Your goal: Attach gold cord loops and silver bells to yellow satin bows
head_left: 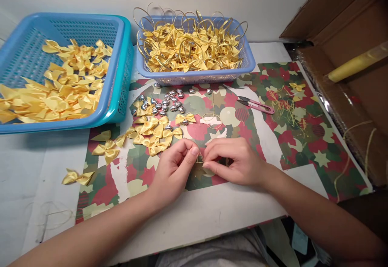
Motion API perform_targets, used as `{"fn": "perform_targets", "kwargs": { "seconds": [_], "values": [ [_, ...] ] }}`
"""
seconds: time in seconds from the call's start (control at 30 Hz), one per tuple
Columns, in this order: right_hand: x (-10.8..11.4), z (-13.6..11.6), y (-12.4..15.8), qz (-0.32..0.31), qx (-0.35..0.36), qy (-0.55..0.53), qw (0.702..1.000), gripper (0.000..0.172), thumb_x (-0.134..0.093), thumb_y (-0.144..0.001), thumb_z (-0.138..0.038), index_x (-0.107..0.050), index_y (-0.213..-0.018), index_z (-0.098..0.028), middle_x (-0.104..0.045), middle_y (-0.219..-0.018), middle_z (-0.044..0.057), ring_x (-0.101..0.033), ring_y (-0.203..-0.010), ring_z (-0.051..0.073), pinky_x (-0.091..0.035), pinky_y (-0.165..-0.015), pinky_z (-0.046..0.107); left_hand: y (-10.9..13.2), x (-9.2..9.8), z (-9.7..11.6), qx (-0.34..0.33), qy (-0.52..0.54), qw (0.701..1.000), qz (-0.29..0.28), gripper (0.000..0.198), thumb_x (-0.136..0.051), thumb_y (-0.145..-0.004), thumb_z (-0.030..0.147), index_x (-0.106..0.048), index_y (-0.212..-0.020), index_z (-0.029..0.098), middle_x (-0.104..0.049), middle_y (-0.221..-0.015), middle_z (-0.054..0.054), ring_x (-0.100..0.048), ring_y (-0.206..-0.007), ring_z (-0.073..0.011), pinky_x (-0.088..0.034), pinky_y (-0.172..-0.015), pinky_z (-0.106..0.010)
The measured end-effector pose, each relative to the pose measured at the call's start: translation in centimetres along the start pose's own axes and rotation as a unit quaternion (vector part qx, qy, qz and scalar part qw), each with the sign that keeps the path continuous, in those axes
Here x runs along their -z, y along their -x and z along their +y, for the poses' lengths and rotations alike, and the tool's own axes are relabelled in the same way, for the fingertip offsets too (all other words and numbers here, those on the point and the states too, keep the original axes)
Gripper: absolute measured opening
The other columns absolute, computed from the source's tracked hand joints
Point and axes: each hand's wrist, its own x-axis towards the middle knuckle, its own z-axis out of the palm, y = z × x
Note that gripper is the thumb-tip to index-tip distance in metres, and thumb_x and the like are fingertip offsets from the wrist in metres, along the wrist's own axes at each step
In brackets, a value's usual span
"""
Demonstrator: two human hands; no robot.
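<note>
My left hand point(177, 168) is closed in a pinch, with a thin yellow thread point(199, 161) between its fingertips. Close beside it, my right hand point(233, 160) pinches the same thread, so a short stretch runs between the two hands. Just beyond my left hand lies a pile of yellow satin bows point(154, 131). Behind the pile are several small silver bells point(165, 102). One bow point(185, 118) lies apart with a bell at its middle. A loop of thread point(212, 119) rests on the patterned paper past my fingers.
A blue basket point(117, 63) of yellow bows stands at the left. Another basket point(194, 77) holds bows with gold wire loops. Pink thread snips point(256, 105) and thread scraps point(285, 105) lie at the right, near a cardboard box point(339, 97). A single bow point(78, 177) sits at the left.
</note>
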Motion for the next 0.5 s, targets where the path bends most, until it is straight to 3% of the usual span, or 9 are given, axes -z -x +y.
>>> {"fn": "perform_targets", "kwargs": {
  "seconds": [0.5],
  "values": [
    [-0.54, -0.03, 0.14, 0.026, 0.062, 0.089, 0.994, 0.017, -0.057, -0.095, -0.016, -0.062, -0.080, -0.018, -0.070, -0.077, 0.004, -0.065, -0.076, 0.015, -0.054, -0.074, 0.032, 0.04, -0.15, -0.73, 0.016, 0.061, 0.998, -0.010, 0.033, -0.051, -0.096, 0.048, -0.047, -0.079, 0.021, -0.035, -0.059, 0.008, -0.028, -0.050, -0.0090, -0.025, -0.045, -0.022]
  ]
}}
